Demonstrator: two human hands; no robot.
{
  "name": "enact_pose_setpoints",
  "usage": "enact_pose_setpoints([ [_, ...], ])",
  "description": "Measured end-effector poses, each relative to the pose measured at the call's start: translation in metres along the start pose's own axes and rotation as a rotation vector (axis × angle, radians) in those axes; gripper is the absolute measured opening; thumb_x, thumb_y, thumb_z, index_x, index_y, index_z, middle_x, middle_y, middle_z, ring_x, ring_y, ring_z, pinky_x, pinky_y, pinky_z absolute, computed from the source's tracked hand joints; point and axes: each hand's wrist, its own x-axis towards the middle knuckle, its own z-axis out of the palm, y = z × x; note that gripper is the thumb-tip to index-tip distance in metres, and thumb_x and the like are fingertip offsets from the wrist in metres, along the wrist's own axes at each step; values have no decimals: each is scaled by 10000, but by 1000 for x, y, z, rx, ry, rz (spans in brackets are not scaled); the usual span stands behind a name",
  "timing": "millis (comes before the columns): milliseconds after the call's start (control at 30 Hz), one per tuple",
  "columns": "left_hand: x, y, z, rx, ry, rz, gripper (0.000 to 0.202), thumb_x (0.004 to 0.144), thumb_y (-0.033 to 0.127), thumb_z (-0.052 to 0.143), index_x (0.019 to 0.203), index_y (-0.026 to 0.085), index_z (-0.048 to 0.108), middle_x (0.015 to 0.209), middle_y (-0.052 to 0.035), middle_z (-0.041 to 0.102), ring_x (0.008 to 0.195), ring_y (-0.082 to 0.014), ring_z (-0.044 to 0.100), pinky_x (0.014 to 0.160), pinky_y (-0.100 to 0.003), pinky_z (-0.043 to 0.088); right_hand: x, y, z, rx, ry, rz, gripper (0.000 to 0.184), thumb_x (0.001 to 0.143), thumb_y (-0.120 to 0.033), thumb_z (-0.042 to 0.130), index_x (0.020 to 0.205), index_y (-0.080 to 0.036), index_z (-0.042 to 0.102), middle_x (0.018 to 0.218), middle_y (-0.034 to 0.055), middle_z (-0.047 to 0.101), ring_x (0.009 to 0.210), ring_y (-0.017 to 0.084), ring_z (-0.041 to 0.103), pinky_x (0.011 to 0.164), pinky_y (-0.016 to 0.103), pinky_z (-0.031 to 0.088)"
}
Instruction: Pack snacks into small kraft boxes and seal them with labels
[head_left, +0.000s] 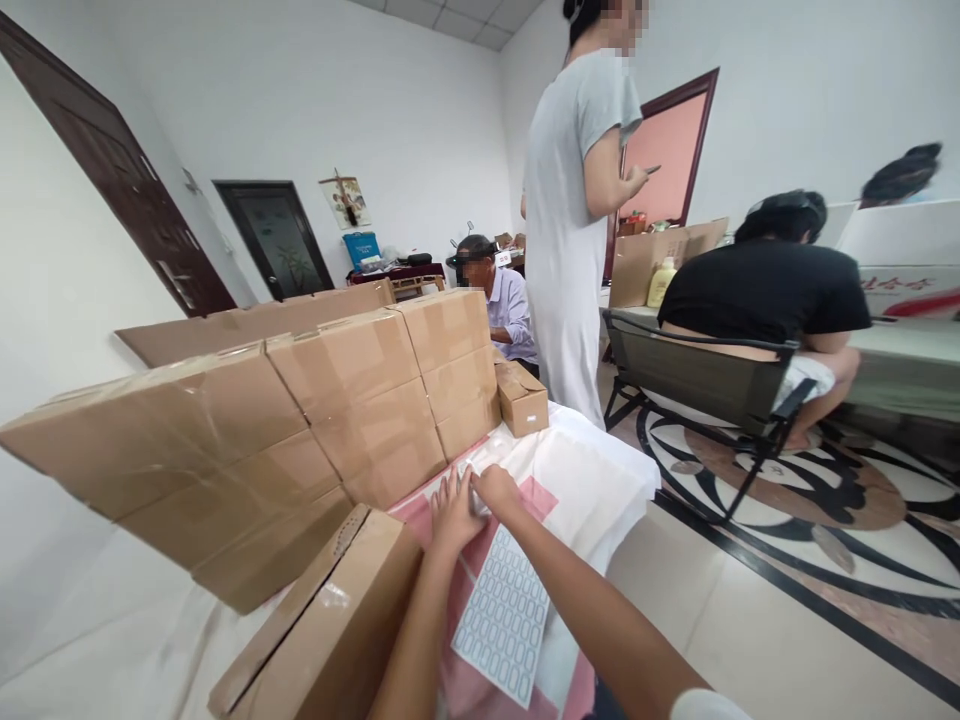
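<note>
My left hand [452,512] lies flat with its fingers stretched out on the white and pink cloth, beside the stacked brown cardboard boxes [352,400]. My right hand [493,489] is closed in a pinch right next to it, touching something small and pale that I cannot make out. A sheet of small blue-edged stickers [504,617] lies on the cloth between my forearms. A taped cardboard box [330,630] sits close under my left arm.
A small box [523,398] stands at the stack's far end. A standing person in a grey dress [571,220] holds a phone. Another person in black [765,290] sits on a folding chair [705,385]. A seated person in a cap [495,300] is behind the boxes.
</note>
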Motion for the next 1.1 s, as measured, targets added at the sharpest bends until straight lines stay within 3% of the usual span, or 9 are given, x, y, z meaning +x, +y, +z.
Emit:
enact_pose_setpoints([
  [133,13,-14,15,-113,165,31,814,800,374,684,1554,326,381,1677,-115,273,1406,-359,446,1164,-599,292,5,4,7,-4,5,-6,395,947,-471,568,886,-141,777,976,184,780,966,276,751,733,281,482],
  [267,10,-19,19,-99,211,43,748,815,398,675,1523,320,445,1634,-123,352,1311,-353,519,1123,-579,334,7,12,17,-15,35,-31,429,960,-494,542,842,-155,776,976,174,779,964,267,738,760,279,463],
  [367,11,-20,19,-100,216,31,674,859,405,626,1509,326,464,1626,-110,365,1305,-345,524,1101,-563,355,7,16,22,-8,57,-45,410,968,-454,538,800,-158,767,955,163,778,936,252,730,751,268,446],
  [667,10,-22,18,-111,240,51,683,875,443,621,1522,317,440,1629,-107,363,1264,-338,549,1077,-535,370,8,33,34,198,102,-115,420,951,-378,515,638,-156,684,635,49,689,637,162,633,600,224,397],
  [833,7,-20,17,-118,245,39,674,875,487,628,1505,321,458,1630,-110,356,1263,-339,554,1073,-533,371,5,40,39,363,126,-124,449,896,-427,498,528,-179,568,522,12,579,569,156,564,580,231,405],
  [1100,8,-19,17,-136,250,32,765,795,515,740,1486,338,462,1624,-101,356,1296,-342,532,1077,-524,374,3,42,36,575,26,-90,399,829,-495,515,573,-190,554,502,5,533,517,148,505,539,243,423],
])
